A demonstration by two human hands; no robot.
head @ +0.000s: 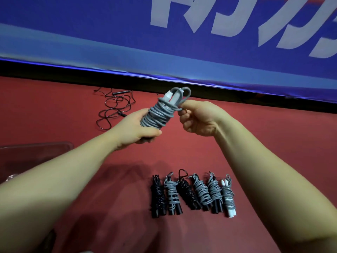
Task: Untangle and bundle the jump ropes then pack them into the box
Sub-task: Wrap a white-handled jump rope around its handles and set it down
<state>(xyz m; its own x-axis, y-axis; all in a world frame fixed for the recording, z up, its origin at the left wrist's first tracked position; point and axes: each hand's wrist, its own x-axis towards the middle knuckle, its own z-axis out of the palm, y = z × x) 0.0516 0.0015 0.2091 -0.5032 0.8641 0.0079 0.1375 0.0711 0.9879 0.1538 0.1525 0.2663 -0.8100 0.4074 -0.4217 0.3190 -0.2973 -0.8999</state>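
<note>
I am noting the left hand [135, 127] gripping the wound grey jump rope [158, 115] above the red surface [182, 152], the right hand [197, 118] pinching its tail [179, 109]; I am judging bundling nearly finished, the next move requiring a tight tuck.

open floor [182, 152] centre, bundle row [193, 195] near, maybe box [36, 148]

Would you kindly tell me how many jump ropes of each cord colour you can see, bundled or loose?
Grey ropes: 5, one held, four in the row
Black ropes: 3, two in the row, one loose
Total: 8
</note>
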